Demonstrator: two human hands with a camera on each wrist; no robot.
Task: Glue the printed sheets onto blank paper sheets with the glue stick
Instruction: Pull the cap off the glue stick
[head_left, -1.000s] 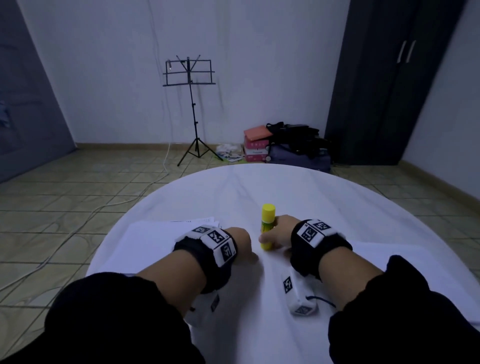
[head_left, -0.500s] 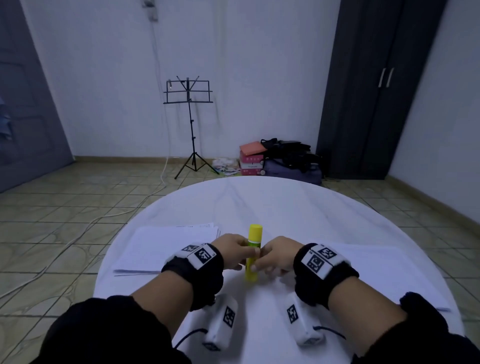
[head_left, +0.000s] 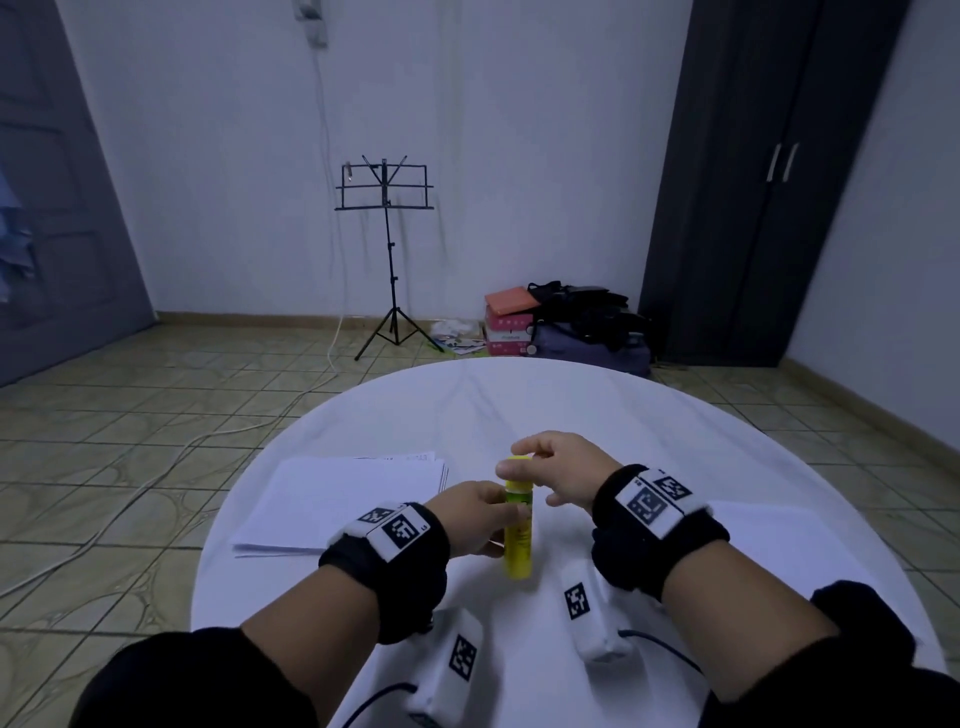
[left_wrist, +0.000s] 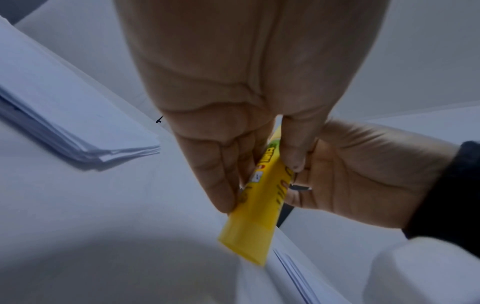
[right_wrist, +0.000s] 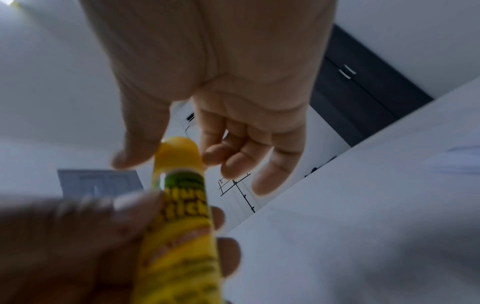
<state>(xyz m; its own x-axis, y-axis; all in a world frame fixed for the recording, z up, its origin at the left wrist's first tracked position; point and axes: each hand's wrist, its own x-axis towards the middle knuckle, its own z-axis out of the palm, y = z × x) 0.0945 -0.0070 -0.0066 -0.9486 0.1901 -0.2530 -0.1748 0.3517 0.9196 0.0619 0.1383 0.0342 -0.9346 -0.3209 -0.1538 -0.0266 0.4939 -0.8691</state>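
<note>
Left of the glue stick, a stack of paper sheets lay flat on the round white surface. The left hand gripped the yellow glue stick's barrel, fingers and thumb curled round it, holding it upright above the surface. The right hand sat over the stick's top, thumb and forefinger pinching the cap, its other fingers loosely spread. Right of the glue stick lay a 2nd stack of sheets.
</note>
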